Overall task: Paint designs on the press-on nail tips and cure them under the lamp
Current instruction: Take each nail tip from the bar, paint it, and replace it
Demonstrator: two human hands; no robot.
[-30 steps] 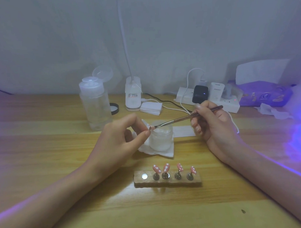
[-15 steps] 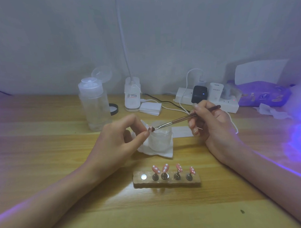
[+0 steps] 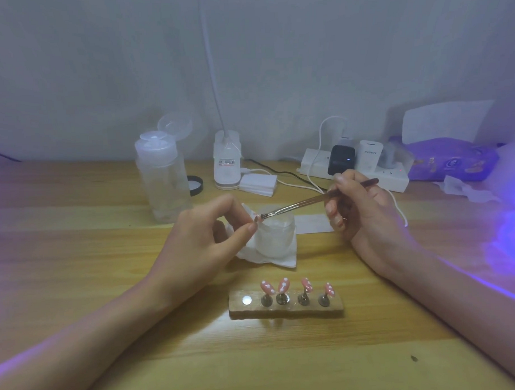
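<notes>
Pink nail tip (image 3: 256,219) sits pinched between thumb and forefinger of our left hand (image 3: 202,243), just above the jar (image 3: 278,233). Our right hand (image 3: 359,211) grips the brush (image 3: 297,205), bristles touching that tip. Nearer us on the desk (image 3: 77,259), four dotted tips (image 3: 283,285) stand on a wooden block (image 3: 286,309), apart from both hands.

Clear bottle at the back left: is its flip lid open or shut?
Open: the round lid stands tipped back above the clear bottle, leaving its white top uncovered.
</notes>
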